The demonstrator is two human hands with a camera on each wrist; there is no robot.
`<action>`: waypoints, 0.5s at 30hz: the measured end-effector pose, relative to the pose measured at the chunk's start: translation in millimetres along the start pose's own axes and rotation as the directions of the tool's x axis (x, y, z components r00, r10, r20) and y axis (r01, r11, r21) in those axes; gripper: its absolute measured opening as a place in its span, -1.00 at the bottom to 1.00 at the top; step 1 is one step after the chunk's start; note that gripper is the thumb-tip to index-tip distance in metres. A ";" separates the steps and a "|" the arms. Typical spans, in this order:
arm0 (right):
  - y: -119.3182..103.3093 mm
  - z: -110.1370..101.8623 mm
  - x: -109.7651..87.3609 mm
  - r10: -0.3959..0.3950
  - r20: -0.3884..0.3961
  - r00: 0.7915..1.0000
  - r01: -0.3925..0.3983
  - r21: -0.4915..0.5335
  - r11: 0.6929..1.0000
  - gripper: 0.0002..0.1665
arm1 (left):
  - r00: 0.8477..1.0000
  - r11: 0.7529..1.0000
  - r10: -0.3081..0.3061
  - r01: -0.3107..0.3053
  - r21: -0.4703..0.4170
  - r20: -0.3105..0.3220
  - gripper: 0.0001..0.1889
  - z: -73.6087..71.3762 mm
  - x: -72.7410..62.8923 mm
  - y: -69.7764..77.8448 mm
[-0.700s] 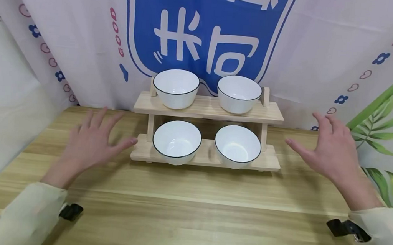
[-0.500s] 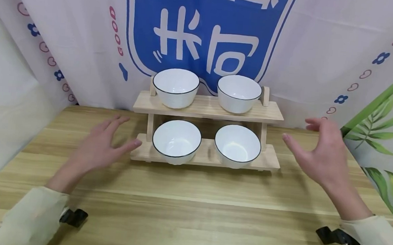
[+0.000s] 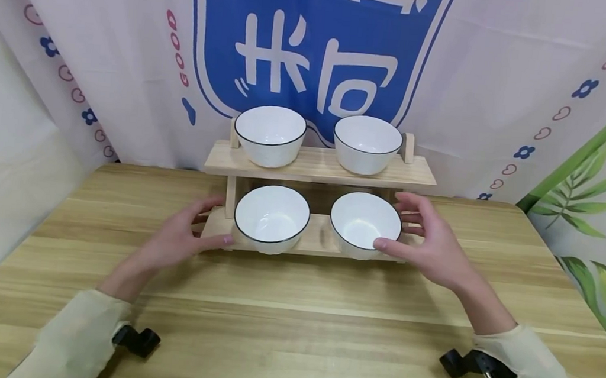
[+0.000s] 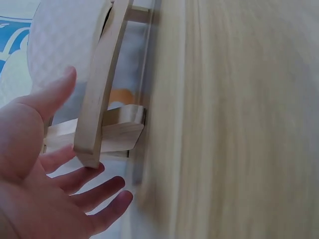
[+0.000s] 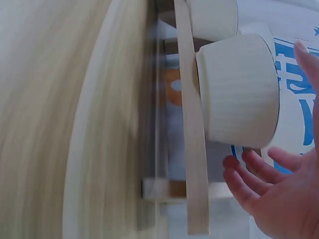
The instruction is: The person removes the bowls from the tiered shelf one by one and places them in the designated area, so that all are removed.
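A two-tier wooden rack (image 3: 318,165) holds white bowls with dark rims, two on each shelf. My right hand (image 3: 434,250) is at the lower right bowl (image 3: 363,217), its thumb over the near rim and its fingers spread along the right side. In the right wrist view those fingers (image 5: 254,174) are loosely bent beside the bowl's wall (image 5: 239,92). My left hand (image 3: 170,244) is at the left end of the lower shelf (image 3: 218,225), left of the lower left bowl (image 3: 272,216). The left wrist view shows its fingers (image 4: 94,194) extended around the shelf's end (image 4: 89,144), gripping nothing.
On the upper shelf stand an upper left bowl (image 3: 271,130) and an upper right bowl (image 3: 368,141). A white and blue printed cloth (image 3: 319,48) hangs right behind the rack. The wooden table (image 3: 291,336) extends in front, with a leaf-patterned wall covering (image 3: 595,206) at right.
Both hands have moved inward from the sides to the rack. The right hand has come to the lower right bowl, the left hand to the lower shelf's left end. The bowls stay in place.
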State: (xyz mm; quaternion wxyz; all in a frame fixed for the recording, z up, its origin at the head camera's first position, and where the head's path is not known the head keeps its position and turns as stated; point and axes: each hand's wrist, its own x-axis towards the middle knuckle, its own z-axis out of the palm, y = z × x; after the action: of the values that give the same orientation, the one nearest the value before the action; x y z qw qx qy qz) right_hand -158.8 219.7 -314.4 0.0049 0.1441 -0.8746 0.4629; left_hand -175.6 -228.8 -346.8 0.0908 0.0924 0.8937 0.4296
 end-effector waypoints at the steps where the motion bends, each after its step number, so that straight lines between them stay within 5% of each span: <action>1: 0.1 2.0 2.3 0.004 0.018 1.000 -0.004 0.016 1.000 0.11 | 1.000 1.000 -0.005 0.005 0.000 0.004 0.02 1.1 0.9 -0.4; 15: 4.2 19.2 23.7 0.026 0.107 0.994 -0.031 0.041 0.999 0.43 | 0.995 0.995 -0.096 0.096 0.010 0.020 0.08 1.3 2.2 1.0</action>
State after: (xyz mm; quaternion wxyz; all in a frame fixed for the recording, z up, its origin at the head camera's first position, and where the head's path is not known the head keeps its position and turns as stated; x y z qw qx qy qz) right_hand -180.2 200.5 -325.4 -0.0512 0.1559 -0.8655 0.4732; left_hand -177.3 -226.7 -346.9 0.1201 0.0540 0.8980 0.4197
